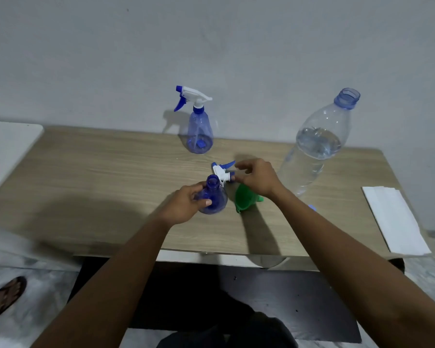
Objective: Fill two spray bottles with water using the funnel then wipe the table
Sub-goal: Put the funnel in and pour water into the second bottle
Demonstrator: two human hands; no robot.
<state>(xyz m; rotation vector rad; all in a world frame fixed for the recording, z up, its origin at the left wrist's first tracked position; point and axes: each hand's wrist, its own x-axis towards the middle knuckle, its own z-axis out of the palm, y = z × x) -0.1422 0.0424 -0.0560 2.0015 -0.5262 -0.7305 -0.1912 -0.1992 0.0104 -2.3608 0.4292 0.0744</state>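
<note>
Spray bottle [217, 198] | uncapped, upright, mid-table, left hand [183, 205] wrapped round its body | right hand [259, 178] pinched trigger head [221, 172] just beyond its mouth | green funnel [244, 197] on its side, partly hidden under right wrist

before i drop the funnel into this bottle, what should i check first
1. Near spray bottle neck open: ok, its trigger head is off and lies beside it.
2. Bottle steadied: ok, the left hand grips it upright.
3. Right hand free to take the funnel: cannot tell, its fingertips are at the trigger head.
4. Funnel within reach: ok, it lies on its side just under the right hand.
5. Water bottle ready to pour: ok, upright, uncapped, partly full.
6. Far spray bottle opened: not ok, its sprayer top is on.
</note>
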